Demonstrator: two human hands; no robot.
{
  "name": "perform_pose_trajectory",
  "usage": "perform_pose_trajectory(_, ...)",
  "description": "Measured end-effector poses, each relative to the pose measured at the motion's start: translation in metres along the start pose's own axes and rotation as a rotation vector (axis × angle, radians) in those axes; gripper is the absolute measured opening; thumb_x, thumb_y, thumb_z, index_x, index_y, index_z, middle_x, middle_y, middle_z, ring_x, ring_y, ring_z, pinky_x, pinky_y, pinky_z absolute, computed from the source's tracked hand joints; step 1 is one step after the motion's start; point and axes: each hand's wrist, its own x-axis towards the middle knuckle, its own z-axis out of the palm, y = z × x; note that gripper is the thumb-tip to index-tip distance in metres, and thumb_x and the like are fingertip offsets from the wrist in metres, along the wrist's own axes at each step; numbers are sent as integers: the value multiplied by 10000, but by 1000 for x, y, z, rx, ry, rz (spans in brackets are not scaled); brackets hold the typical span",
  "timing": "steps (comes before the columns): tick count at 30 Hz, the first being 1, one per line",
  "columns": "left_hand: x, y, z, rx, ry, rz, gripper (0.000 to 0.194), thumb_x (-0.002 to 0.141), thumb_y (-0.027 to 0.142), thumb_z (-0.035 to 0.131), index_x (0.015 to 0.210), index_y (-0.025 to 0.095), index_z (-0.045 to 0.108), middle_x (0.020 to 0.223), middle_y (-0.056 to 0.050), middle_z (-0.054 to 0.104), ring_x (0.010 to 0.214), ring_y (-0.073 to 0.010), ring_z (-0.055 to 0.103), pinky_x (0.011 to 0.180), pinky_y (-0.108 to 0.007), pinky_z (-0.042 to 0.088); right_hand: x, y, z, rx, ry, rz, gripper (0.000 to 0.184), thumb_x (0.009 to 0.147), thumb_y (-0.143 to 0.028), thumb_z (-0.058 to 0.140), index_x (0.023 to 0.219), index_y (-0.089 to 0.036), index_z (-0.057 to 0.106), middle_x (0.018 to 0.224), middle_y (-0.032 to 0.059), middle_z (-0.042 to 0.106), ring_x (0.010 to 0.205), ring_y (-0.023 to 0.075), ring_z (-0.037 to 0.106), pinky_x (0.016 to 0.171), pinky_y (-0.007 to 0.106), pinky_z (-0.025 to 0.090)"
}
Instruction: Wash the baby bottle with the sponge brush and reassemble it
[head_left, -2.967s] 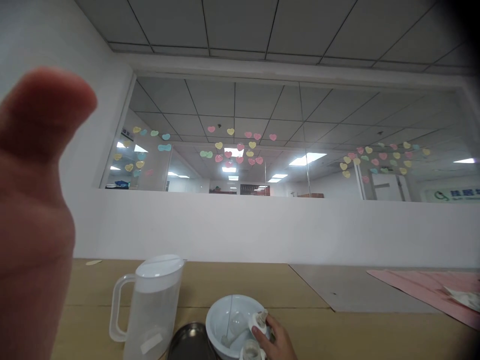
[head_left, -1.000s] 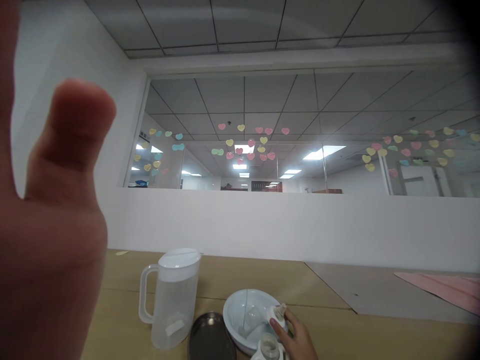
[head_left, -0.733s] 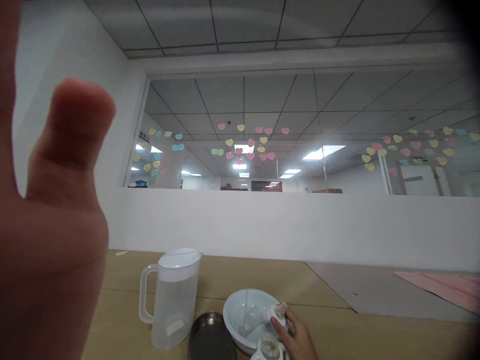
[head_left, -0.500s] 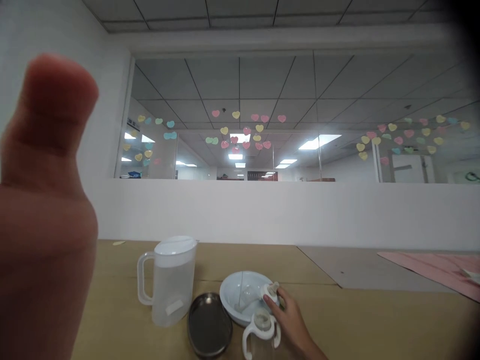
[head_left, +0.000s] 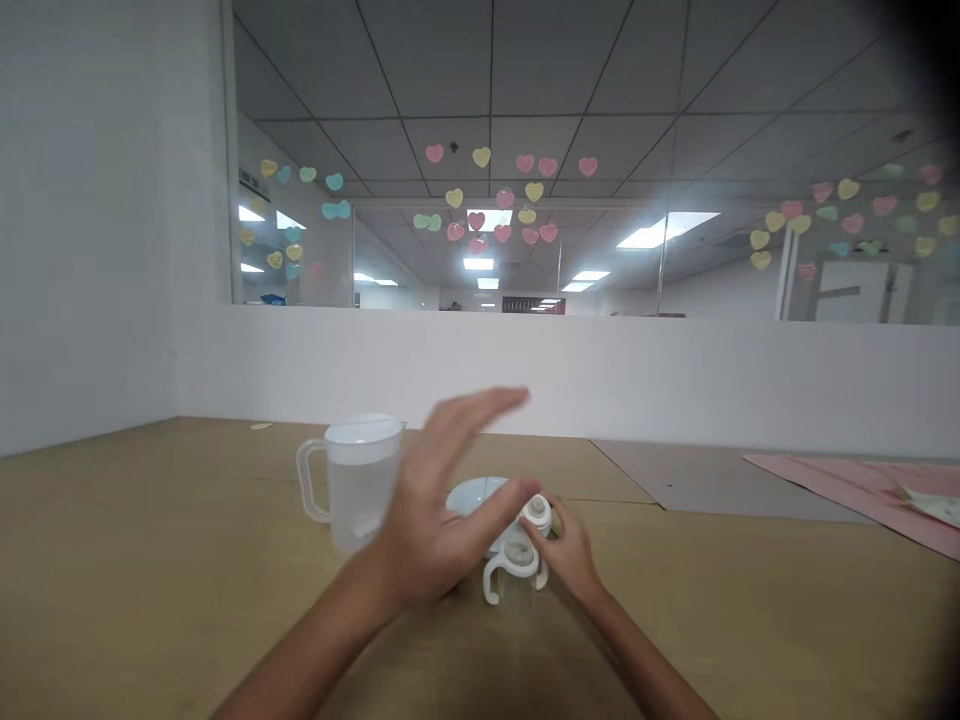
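Note:
My left hand is blurred and raised with its fingers apart, holding nothing, in front of a clear plastic pitcher with a white lid. My right hand pinches a small white bottle part, possibly a teat collar. Just below that part stands a two-handled baby bottle with white handles. A white bowl sits behind the bottle, partly hidden by both hands. The dark metal tray from the earlier views is hidden.
The hands are over a tan tabletop. A grey board and a pink mat lie to the right. A low white partition with a heart-covered glass window stands behind the table.
The view has tilted down and shows more table. My left hand has moved from the left edge to the middle, in front of the pitcher. My right hand still holds the white part.

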Motion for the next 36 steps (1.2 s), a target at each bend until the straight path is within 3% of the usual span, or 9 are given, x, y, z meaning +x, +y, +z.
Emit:
perform_pose_trajectory(3, -17, -22, 40, 19, -243, -56, 346, 819, 337, 460, 1157, 266, 483, 1206, -27, 481, 1123, -177, 425, 974, -360, 351, 0, -4, -3, -117, 100, -200, 332, 728, -358, 553, 1002, -170, 541, 908, 77, 580, 858, 215, 522, 758, 359, 433)
perform_pose_trajectory(6, -38, -51, 82, 40, -384, -183, 368, 811, 381, 461, 1136, 219, 516, 1180, -67, 505, 1095, -200, 445, 956, -381, 355, 0, -10, -7, -179, 139, -324, 317, 751, -328, 517, 1023, -166, 525, 900, 80, 565, 844, 213, 509, 749, 363, 423)
perform_pose_trajectory(9, -50, -66, 102, -38, -473, -184, 323, 849, 366, 393, 1112, 245, 536, 1111, -32, 557, 1034, -162, 484, 928, -326, 374, 2, -13, -10, -206, 167, -362, 305, 777, -302, 482, 1047, -160, 508, 931, 87, 567, 866, 215, 507, 771, 374, 414)
perform_pose_trajectory(15, -50, -70, 101, 60, -492, -22, 354, 806, 379, 478, 1119, 217, 515, 1081, -51, 548, 996, -171, 488, 887, -299, 385, 5, -12, -12, -248, 200, -454, 316, 782, -299, 512, 1070, -171, 493, 958, 78, 605, 892, 210, 541, 874, 423, 381)
perform_pose_trajectory(19, -47, -70, 98, 97, -475, -42, 244, 853, 294, 408, 1001, 191, 571, 967, -48, 602, 912, -164, 525, 831, -284, 398, 6, -13, -15, -201, 148, -556, 348, 802, -275, 502, 1124, -148, 466, 991, 99, 596, 943, 206, 547, 888, 412, 417)
perform_pose_trajectory(27, -35, -62, 99, -229, -382, -294, 315, 829, 417, 407, 784, 185, 615, 818, -14, 640, 758, -136, 558, 729, -236, 405, 11, -21, -26, -241, 223, -682, 449, 787, -259, 553, 1194, -132, 409, 1001, 112, 594, 966, 220, 555, 925, 461, 412)
perform_pose_trajectory(30, -30, -75, 104, -468, -119, -530, 417, 826, 479, 346, 748, 143, 581, 598, -2, 575, 564, -114, 521, 629, -235, 419, 14, -16, -29, -246, 195, -750, 469, 780, -241, 562, 1205, -128, 398, 988, 110, 597, 953, 216, 561, 915, 449, 428)
perform_pose_trajectory(33, -26, -93, 99, -599, 123, -660, 413, 827, 482, 329, 793, 133, 549, 512, 30, 483, 503, -102, 485, 600, -235, 417, 16, -6, -29, -235, 225, -659, 437, 769, -256, 576, 1168, -149, 434, 994, 103, 593, 969, 226, 550, 914, 456, 416)
perform_pose_trajectory(36, -33, -111, 89, -351, -15, -539, 334, 792, 457, 431, 821, 156, 573, 631, 10, 537, 624, -117, 516, 655, -242, 402, 17, 4, -24, -220, 268, -422, 388, 749, -350, 584, 1082, -172, 494, 977, 95, 600, 963, 241, 541, 899, 465, 398)
